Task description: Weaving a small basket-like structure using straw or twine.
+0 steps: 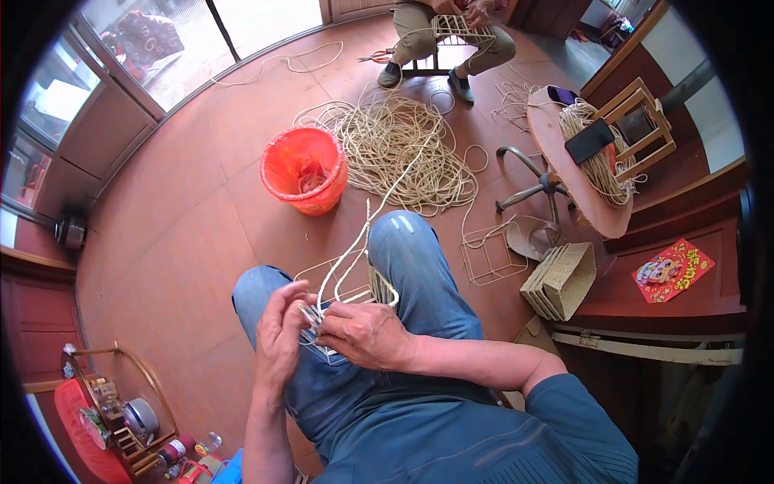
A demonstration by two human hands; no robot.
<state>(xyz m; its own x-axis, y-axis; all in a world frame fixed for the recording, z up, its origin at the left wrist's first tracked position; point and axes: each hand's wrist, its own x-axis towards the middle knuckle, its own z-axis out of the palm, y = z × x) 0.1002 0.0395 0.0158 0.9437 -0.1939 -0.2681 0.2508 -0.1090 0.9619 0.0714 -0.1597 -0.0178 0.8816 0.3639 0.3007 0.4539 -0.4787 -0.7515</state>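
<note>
On my lap, between my denim-clad knees, lies a wire frame (329, 267) partly wrapped in pale woven cord. A long pale cord (401, 179) loops up from it toward the floor pile. My left hand (280, 331) is at the frame's left side, its bent fingers closed around something small and pale or silvery that I cannot make out. My right hand (361, 332) is closed on the cord at the frame, its fingertips close to the left hand's. What lies under both hands is partly hidden.
Ahead are a red bucket (298, 202), a cord pile (395, 145) and a seated co-worker (492, 52) holding a frame. At right stand an oval table (605, 218) with cord and phones, stacked baskets (564, 282) and a bare frame (492, 266). A cluttered stand (97, 411) is lower left.
</note>
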